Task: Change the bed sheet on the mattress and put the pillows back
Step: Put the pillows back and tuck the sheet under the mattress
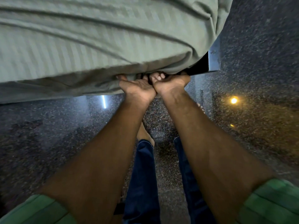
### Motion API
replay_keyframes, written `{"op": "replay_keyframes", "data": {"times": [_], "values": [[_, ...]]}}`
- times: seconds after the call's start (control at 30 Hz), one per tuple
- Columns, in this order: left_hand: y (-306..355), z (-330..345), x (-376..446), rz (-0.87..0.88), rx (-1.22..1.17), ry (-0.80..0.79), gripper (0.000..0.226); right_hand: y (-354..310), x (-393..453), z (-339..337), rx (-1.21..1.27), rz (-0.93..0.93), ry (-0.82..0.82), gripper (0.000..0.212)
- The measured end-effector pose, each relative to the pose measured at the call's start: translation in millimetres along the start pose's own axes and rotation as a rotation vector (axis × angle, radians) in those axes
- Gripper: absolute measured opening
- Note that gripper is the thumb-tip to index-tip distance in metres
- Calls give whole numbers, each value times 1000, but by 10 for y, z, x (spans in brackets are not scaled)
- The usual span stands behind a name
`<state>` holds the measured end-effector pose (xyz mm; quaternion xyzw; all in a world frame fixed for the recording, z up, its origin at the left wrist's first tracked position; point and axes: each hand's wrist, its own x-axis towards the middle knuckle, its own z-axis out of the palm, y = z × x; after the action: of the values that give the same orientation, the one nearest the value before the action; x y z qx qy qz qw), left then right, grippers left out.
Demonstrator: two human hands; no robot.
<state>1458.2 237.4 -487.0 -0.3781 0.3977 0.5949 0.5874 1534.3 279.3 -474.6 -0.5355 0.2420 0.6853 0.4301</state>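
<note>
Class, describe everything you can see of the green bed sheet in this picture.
The green bed sheet is pale sage fabric woven with faint stripes, with a slight sheen. It lies over the mattress, filling the upper left of the view, with long creases running across it. Its edge is drawn down over the mattress corner, where it bunches into folds. There the left hand and the right hand, side by side, curl their fingers into the gathered hem. A blue bed frame corner shows just beside it.

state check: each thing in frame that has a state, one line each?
bed sheet: on the mattress, wrinkled, lower edge bunched at the corner
left hand: palm up, fingers under the sheet edge
right hand: fingers curled, gripping the sheet edge
bed frame corner: exposed, not covered by sheet
</note>
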Motion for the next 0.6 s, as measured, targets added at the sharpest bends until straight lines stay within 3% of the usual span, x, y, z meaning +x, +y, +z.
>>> {"op": "replay_keyframes", "data": {"times": [0.2, 0.4, 0.6], "values": [[89, -80, -18, 40, 30, 94, 97, -17, -203, -305, 81, 91, -169, 37], [89, -225, -422, 28, 64, 61, 94, 91, -321, -524, -94, 70, -37, 75], [220, -174, -217, 48, 27, 5, 102, 285, -112, -175, -7, 35, -24, 65]]}}
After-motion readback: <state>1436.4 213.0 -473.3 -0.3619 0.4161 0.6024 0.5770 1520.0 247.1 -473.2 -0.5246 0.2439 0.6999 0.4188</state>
